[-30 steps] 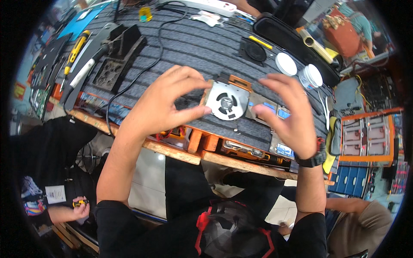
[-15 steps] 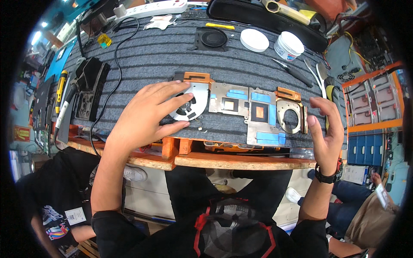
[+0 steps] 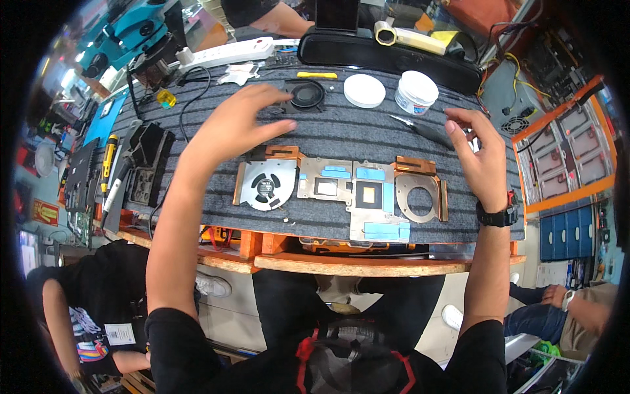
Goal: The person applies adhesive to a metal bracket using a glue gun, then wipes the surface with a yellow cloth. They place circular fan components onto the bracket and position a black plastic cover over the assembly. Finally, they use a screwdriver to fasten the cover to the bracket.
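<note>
A laptop heatsink assembly, with copper fin blocks and blue thermal pads, lies flat on the grey striped mat. A silver cooling fan sits at its left end; an open ring frame is at its right end. My left hand hovers beyond the silver fan, fingers apart. Its fingertips are beside a separate black fan; whether they touch it I cannot tell. My right hand is open with curved fingers, next to the dark handle of a pointed tool, not gripping it.
A white tub and its round lid stand farther back, near a yellow stick. A black plastic housing and a yellow-handled tool lie left. A power strip is behind. People sit on both sides.
My left hand has lifted off the silver fan and moved away from me toward the black fan. My right hand has moved from the heatsink's right end to beside the pointed tool.
</note>
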`<state>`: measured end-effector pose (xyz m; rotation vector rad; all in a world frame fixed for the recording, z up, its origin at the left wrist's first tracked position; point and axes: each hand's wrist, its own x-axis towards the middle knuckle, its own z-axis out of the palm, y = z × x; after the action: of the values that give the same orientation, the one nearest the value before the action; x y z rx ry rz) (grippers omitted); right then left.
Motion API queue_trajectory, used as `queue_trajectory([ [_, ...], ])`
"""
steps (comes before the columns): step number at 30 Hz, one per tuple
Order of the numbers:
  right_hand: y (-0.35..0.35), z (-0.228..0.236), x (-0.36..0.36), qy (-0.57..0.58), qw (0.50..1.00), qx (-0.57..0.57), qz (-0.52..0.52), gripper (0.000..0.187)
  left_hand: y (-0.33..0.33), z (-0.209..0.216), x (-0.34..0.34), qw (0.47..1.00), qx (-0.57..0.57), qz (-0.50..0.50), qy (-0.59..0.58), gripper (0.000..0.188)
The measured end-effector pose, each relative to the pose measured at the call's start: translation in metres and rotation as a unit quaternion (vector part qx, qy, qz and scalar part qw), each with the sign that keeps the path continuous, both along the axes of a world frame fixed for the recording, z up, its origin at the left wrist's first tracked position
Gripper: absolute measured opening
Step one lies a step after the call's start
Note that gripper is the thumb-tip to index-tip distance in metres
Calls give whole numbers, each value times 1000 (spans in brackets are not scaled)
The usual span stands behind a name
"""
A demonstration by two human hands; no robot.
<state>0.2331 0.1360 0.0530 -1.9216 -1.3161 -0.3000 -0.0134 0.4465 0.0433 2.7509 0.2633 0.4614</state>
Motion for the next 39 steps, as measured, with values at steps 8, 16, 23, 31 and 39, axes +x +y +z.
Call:
queue_trajectory([
  [8, -3, -23, 1, 38, 998, 55, 1, 17, 60, -29, 62, 994, -29, -25, 104, 84],
  [16, -5, -30, 3, 188, 978, 75, 51, 22, 20, -3, 62, 987, 152, -36, 31, 88],
  [23, -14, -12, -2, 512, 811, 101, 263, 43, -73, 41, 61, 954, 201, -161, -156, 94],
  [31, -44, -21, -36, 559, 693, 63, 451, 71, -145, 25, 71, 913, 114, -242, -308, 89],
  [39, -61, -17, -37, 442, 816, 36, 370, 60, -147, 16, 68, 910, 70, -244, -328, 103],
])
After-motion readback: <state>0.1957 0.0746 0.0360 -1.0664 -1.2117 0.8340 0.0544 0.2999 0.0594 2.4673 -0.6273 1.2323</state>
